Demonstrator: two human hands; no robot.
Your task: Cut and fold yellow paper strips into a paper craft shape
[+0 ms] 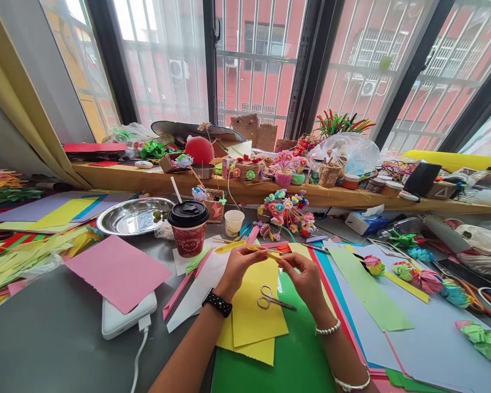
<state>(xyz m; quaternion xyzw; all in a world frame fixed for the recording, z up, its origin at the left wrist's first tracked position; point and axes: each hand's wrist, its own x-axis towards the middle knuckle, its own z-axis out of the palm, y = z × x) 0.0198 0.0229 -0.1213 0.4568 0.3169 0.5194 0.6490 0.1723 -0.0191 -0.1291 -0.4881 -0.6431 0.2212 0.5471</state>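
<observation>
My left hand [247,262] and my right hand [300,271] are raised over the table, fingers closed on a narrow folded strip of yellow paper [275,255] stretched between them. A black watch is on the left wrist, and bead and metal bracelets are on the right. Below the hands lie yellow paper sheets [251,322] on a green sheet [303,355]. Small metal scissors [272,299] rest on the yellow paper, blades pointing right.
A lidded cup with a straw [188,234] and a steel plate [125,218] stand left. Pink paper [118,273] covers part of a white power bank [125,322] with a cable. Paper flowers [429,281] lie right on pale sheets. Crafts crowd the windowsill [147,177].
</observation>
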